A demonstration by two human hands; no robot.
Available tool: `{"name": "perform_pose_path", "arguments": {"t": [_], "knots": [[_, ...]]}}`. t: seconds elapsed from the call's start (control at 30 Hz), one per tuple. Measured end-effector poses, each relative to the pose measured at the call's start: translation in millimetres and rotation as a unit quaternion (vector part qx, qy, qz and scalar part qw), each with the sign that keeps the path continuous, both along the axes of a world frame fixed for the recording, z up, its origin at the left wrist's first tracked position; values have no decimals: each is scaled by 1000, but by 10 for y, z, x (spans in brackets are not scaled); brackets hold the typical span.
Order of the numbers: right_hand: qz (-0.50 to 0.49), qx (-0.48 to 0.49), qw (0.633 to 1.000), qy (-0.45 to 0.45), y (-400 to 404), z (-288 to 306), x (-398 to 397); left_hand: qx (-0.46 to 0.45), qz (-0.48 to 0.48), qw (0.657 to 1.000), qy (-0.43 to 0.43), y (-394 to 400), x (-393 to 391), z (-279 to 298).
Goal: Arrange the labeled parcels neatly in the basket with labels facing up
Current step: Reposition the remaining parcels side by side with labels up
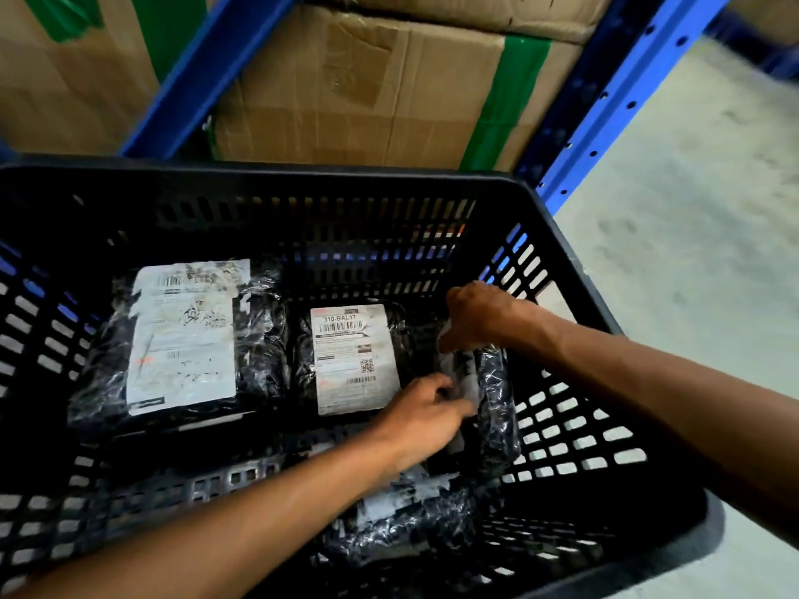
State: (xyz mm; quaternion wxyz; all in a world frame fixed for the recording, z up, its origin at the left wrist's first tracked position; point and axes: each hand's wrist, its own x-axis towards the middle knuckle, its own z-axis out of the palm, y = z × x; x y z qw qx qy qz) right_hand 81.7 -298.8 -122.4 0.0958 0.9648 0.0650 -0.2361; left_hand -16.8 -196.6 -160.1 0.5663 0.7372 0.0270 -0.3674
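Note:
A black slotted basket [575,261] holds several black plastic-wrapped parcels. A large parcel [181,335] lies flat at the left, white label up. A smaller parcel [352,358] lies in the middle, label up. Against the right wall a third parcel [497,399] stands on its edge, its label turned sideways. My right hand [480,315] grips its top end and my left hand [426,415] grips its near side at the label. A fourth parcel [402,516] lies near the front under my left forearm, partly hidden.
Large cardboard boxes [367,88] with green tape sit on blue metal racking [605,101] just behind the basket. Grey concrete floor [700,218] lies to the right.

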Motion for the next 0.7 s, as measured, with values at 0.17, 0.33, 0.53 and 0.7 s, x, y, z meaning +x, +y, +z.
{"name": "perform_pose_path", "arguments": {"t": [0.17, 0.33, 0.53, 0.7], "knots": [[-18, -9, 1000, -18, 104, 59, -17, -14, 13, 1000, 18, 126, 11, 90], [-7, 16, 995, -103, 243, 534, 167, -5, 10, 997, -75, 87, 19, 204], [-33, 189, 979, -66, 431, 919, 335, -13, 189, 968, -163, 337, 182, 317], [-151, 369, 917, -30, 78, 932, 425, -107, 264, 950, -123, 808, 407, 348]]}}
